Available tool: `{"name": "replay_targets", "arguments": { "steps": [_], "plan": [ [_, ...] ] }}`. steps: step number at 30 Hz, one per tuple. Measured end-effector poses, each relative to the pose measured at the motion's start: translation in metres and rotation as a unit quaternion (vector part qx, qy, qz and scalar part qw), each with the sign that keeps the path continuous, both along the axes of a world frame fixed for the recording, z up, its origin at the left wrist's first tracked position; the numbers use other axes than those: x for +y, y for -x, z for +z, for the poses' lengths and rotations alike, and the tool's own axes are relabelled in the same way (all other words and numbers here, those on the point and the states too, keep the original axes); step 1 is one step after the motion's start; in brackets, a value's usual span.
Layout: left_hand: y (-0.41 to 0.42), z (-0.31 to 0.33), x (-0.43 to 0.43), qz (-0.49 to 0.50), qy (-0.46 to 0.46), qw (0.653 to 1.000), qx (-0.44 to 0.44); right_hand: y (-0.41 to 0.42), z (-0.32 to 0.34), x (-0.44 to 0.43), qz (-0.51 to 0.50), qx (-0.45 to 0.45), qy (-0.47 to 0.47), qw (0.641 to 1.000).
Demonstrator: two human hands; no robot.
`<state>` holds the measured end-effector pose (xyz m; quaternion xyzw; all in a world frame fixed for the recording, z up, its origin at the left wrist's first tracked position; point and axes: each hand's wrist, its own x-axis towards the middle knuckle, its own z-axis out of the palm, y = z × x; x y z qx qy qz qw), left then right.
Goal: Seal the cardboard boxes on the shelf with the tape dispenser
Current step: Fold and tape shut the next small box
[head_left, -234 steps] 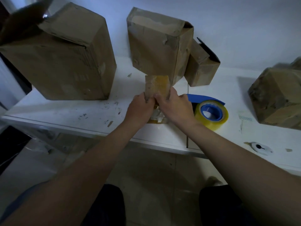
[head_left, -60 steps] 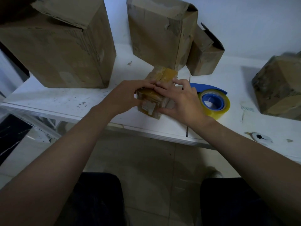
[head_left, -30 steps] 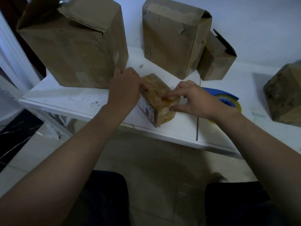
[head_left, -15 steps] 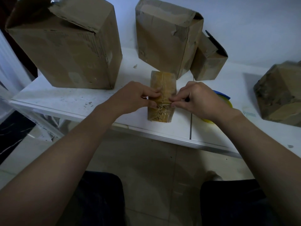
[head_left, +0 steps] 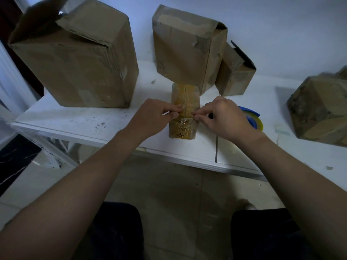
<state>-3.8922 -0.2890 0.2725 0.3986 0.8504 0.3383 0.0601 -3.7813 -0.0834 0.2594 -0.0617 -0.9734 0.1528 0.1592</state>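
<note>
Mid-seal on small box — L hand & R hand both pinch its taped sides, fingers curled. Next, I reckon: free R hand, grab tape dispenser just right of it.

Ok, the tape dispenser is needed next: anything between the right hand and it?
Nothing visible. The tape dispenser lies on the shelf just beyond the right hand, partly hidden by it. That hand and the left hand pinch the small taped box.
</note>
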Motion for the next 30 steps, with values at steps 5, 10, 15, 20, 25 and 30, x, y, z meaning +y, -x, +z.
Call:
{"name": "replay_targets", "arguments": {
  "steps": [5,10,15,20,25,30],
  "plan": [
    [0.001,-0.002,0.001,0.027,-0.047,0.998,-0.027,-0.003,0.000,0.000,-0.018,0.001,0.045,0.999],
    [0.001,0.001,0.003,0.011,-0.022,0.999,0.020,-0.017,0.016,0.004,-0.020,0.001,0.053,0.998],
    [-0.002,0.006,0.010,0.012,0.049,0.994,0.096,-0.038,0.016,0.035,-0.155,-0.059,0.025,0.986],
    [-0.005,0.011,0.015,-0.017,0.077,0.993,0.083,-0.059,0.003,0.062,-0.289,-0.212,0.015,0.933],
    [-0.009,0.015,0.022,-0.004,0.079,0.992,0.099,-0.065,-0.007,0.069,-0.304,-0.163,0.216,0.913],
    [-0.006,0.013,0.021,0.021,0.059,0.996,0.059,-0.073,-0.012,0.066,-0.348,-0.109,0.336,0.868]
  ]
}}
